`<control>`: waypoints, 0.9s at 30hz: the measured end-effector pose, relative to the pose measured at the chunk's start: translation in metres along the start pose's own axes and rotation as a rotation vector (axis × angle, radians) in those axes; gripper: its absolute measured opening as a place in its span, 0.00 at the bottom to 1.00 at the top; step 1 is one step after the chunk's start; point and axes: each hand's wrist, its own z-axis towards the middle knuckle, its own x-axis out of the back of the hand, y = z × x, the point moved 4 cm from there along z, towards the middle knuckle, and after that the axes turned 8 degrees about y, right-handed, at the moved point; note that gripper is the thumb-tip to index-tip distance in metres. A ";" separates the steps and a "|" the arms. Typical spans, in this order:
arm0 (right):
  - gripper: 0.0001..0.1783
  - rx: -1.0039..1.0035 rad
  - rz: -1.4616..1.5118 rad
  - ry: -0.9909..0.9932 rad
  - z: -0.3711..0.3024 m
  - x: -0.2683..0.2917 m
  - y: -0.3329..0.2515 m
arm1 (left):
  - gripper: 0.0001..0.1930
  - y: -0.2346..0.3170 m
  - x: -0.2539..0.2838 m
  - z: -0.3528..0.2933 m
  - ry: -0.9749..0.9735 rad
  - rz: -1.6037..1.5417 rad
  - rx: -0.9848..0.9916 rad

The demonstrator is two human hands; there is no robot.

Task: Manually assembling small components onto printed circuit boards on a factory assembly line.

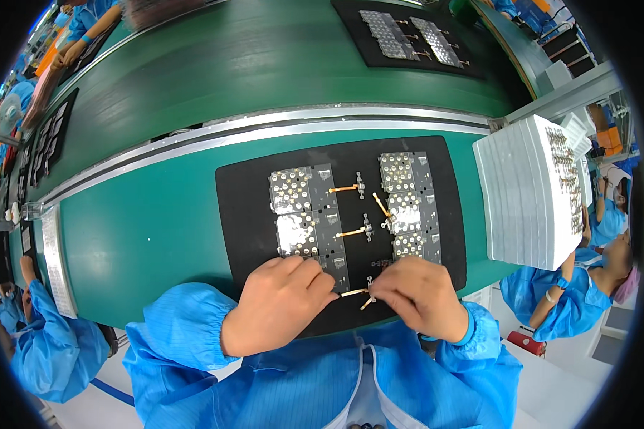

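right hand [422,297]: fingers pinch a small amber flex strip [354,292] at the near edge of the black mat [243,186].
left hand [279,304]: fingertips curled onto the strip's other end, steadying it.
left panel [309,214]: flat on mat, strips pointing inward.
right panel [409,207]: alongside, within reach.
white tray stack [526,193]: off to the right.

This is an electronics assembly line on a factory floor. A long green-topped desk [143,229] runs beside a dark green conveyor belt [250,64], with a silver metal rail [265,129] between them. Black rectangular work mats [240,207] carrying grey flexible circuit panels [308,214] with thin orange ribbon tails [350,232] sit at this station and further along the belt. A tall stack of white plastic trays [529,193] stands at the right. Workers in blue cleanroom smocks [57,350] line both sides, each bent over a station.
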 end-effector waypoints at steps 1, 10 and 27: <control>0.06 -0.003 0.003 0.001 0.003 -0.002 -0.001 | 0.11 0.003 -0.001 -0.002 0.018 0.019 -0.024; 0.04 -0.249 0.002 -0.156 0.018 -0.019 0.009 | 0.14 0.023 -0.014 -0.017 0.050 0.167 -0.190; 0.03 -0.189 -0.089 -0.133 0.018 -0.025 0.010 | 0.14 0.024 -0.014 -0.016 0.046 0.229 -0.200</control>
